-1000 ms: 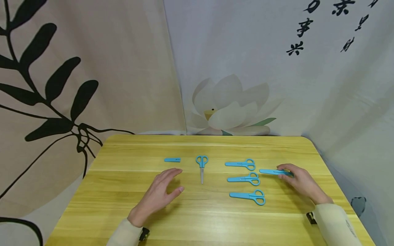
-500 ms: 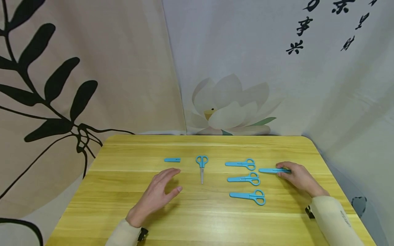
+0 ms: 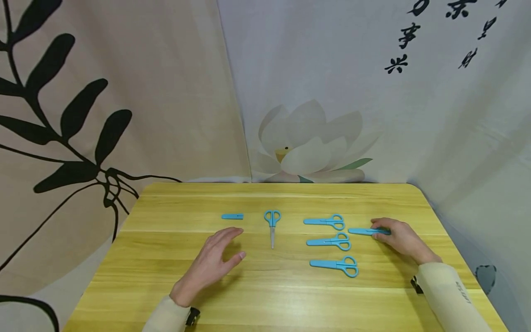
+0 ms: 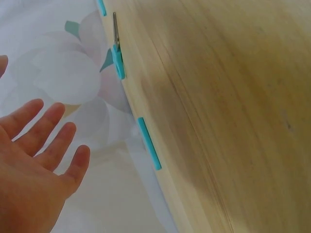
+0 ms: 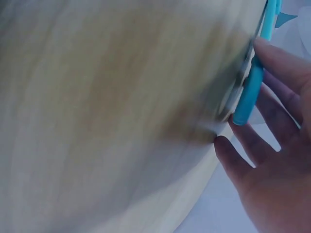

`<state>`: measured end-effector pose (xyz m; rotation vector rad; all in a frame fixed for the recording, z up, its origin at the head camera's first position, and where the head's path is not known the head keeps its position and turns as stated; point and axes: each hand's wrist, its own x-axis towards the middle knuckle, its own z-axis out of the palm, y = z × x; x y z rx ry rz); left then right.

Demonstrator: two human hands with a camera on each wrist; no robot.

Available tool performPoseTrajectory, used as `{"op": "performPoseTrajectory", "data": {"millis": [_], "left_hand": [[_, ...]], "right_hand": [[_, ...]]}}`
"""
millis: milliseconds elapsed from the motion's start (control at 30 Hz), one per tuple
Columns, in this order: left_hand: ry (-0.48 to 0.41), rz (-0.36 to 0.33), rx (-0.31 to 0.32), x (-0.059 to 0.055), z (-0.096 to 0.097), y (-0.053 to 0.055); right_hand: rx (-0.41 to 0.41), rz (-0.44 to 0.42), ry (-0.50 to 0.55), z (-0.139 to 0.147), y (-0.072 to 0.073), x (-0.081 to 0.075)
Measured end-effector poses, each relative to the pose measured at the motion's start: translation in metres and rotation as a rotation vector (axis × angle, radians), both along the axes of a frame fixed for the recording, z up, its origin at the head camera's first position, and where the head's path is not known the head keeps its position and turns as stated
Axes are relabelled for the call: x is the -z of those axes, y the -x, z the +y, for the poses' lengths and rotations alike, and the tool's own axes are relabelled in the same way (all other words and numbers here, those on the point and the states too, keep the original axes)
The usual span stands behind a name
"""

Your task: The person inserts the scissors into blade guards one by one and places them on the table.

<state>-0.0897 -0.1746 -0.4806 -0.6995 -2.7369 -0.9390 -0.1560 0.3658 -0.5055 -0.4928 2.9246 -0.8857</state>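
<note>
My right hand [image 3: 401, 237] pinches the handle end of blue scissors [image 3: 360, 231], their blades in a blue sheath pointing left. In the right wrist view the thumb lies along the blue handle [image 5: 250, 97], low over the wood. My left hand [image 3: 209, 265] hovers with relaxed, spread fingers and holds nothing. Beyond it lie a loose blue blade sheath [image 3: 232, 216] and unsheathed scissors [image 3: 272, 223], their metal blades pointing toward me. The left wrist view shows that loose sheath [image 4: 149, 143] past the fingertips.
Three sheathed blue scissors lie in a column right of centre: a far pair [image 3: 321, 222], a middle pair [image 3: 324, 242] and a near pair [image 3: 327, 263]. The wooden table [image 3: 265, 299] ends at a printed curtain [image 3: 174, 92] behind.
My right hand has shifted slightly left and away from me with the sheathed scissors. The left hand has barely moved; the other scissors lie as before.
</note>
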Motion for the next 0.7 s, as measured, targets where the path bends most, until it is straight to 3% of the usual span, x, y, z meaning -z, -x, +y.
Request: {"op": "performPoseTrajectory", "data": {"millis": [700], "left_hand": [[0.011, -0.018, -0.015, -0.0010, 0.0031, -0.0007]], "right_hand": [[0.027, -0.068, 0.033, 0.0030, -0.0021, 0.0031]]}}
